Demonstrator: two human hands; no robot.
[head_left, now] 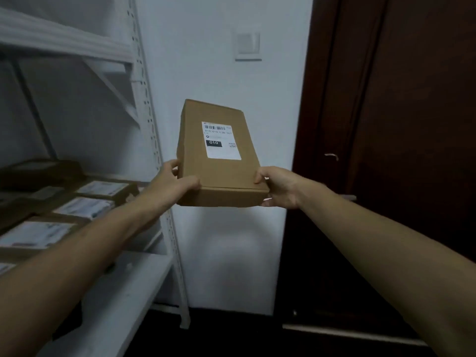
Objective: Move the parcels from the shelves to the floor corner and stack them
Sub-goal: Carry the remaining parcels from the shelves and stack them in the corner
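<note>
**Head view.** The parcel was held in the air directly ahead of both hands, off the shelf and in front of the white wall. The left hand gripped the near left corner, with the thumb on the top face and the fingers curled along the side. The right hand gripped the near right corner, with the thumb on the top edge and the fingers curled beneath. Neither hand was nearer than the other, since each held one end of the same short edge.

The long axis of the parcel ran away from the person. The near short end lay between the hands, and the far end pointed forward, raised and leaning slightly to the left. The broad face with the printed label was turned up toward the camera.

The dark floor lay well below the hands, between the foot of the rack and the door. The next move was therefore judged to be a lowering of the parcel straight down and forward.

Other parcels lay flat on the shelf to the left of the left hand.
</note>
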